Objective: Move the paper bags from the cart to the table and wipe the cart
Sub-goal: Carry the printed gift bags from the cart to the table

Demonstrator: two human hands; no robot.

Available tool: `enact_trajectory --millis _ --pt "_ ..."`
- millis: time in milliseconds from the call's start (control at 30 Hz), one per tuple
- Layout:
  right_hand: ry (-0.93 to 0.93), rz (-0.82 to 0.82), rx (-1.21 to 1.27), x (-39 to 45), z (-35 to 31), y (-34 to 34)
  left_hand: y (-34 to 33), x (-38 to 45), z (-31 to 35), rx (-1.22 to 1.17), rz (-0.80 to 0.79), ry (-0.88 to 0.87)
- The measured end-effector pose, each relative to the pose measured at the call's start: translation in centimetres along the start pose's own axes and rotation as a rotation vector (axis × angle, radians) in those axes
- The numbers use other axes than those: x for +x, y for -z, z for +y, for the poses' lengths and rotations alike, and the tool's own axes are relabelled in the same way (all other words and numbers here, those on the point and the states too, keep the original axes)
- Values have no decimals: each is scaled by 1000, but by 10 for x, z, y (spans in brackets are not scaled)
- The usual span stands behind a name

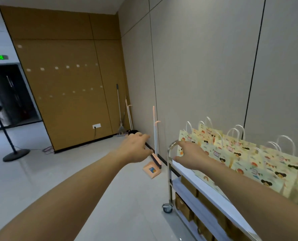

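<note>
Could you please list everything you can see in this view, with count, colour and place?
paper bags: several, pale yellow with cartoon prints, standing on the cart's top shelf
cart: one, steel frame, white shelves, by the right wall
brown boxes: several, on the lower shelves
broom and dustpan set: one, peach, by the wall
mop: one, grey, in the corner
fan stand: one, black, far left
exit sign: one, green, upper left
left hand: open, in mid-air
right hand: open, by the cart handle
</note>
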State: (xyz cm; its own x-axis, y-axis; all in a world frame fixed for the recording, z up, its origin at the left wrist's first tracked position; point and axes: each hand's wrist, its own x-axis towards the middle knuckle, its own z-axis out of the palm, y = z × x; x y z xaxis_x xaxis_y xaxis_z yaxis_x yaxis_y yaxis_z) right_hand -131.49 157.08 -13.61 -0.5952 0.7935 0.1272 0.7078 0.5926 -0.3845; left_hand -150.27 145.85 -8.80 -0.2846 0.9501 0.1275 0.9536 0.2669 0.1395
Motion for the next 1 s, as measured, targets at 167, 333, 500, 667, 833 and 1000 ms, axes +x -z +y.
enact_trajectory --millis 167,333,500,667,833,1000 --pt "-19 -29 -4 86 32 -6 -20 98 -5 -16 -38 -24" --pt "-68 -57 7 146 59 -24 -49 178 -13 -17 -104 -56" --pt "-160 -43 -26 206 83 -34 -69 254 -23 -48 -111 -146" --pt "-279 23 -53 272 99 -36 -80 343 -39 -90 -117 -276" --pt "-415 51 -53 330 105 -40 -90 425 -59 -132 -193 -393" --pt "-580 132 -50 383 112 -54 -108 498 -73 -166 -253 -493"
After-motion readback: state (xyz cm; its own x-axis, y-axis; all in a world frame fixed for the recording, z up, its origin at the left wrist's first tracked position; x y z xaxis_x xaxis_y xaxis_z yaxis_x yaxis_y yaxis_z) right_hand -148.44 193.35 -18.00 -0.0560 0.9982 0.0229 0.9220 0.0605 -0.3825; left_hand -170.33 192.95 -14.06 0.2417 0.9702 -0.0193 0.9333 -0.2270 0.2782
